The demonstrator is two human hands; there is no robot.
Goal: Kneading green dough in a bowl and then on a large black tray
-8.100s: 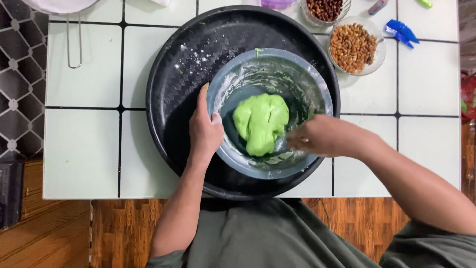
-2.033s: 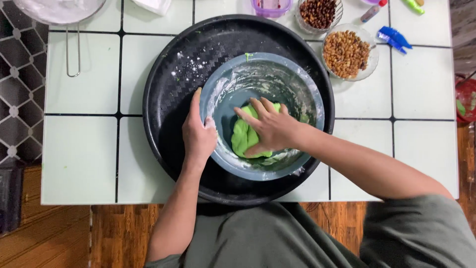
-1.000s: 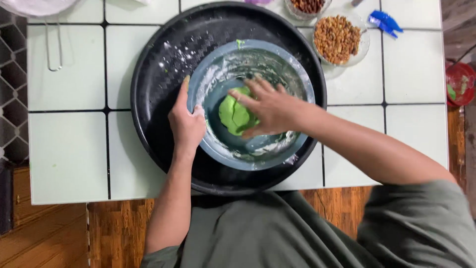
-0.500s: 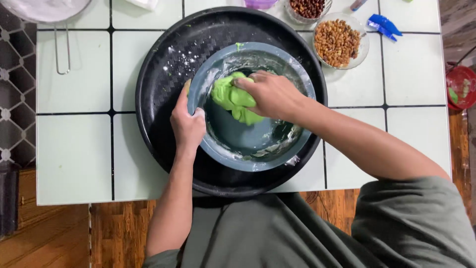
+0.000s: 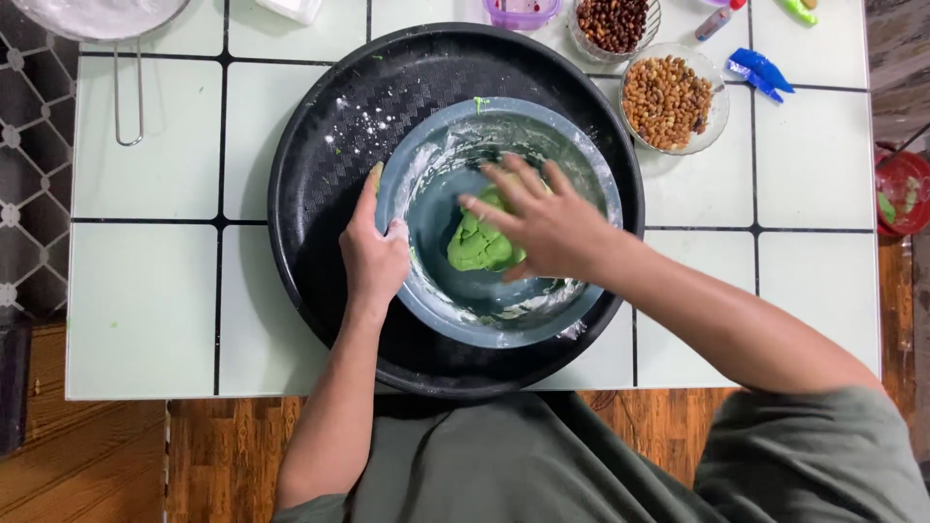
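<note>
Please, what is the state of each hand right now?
Left hand: open, resting on the rim of the grey bowl.
Right hand: open, fingers spread, pressing on the green dough.

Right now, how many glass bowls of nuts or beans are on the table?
2. One with light brown nuts sits right of the black tray; one with dark beans is at the top edge, partly cropped. More may lie out of frame.

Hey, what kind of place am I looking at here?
Most likely a home kitchen worktable: a white tiled table holds a black tray, a grey bowl of green dough worked by hand, and a dish of nuts.
</note>
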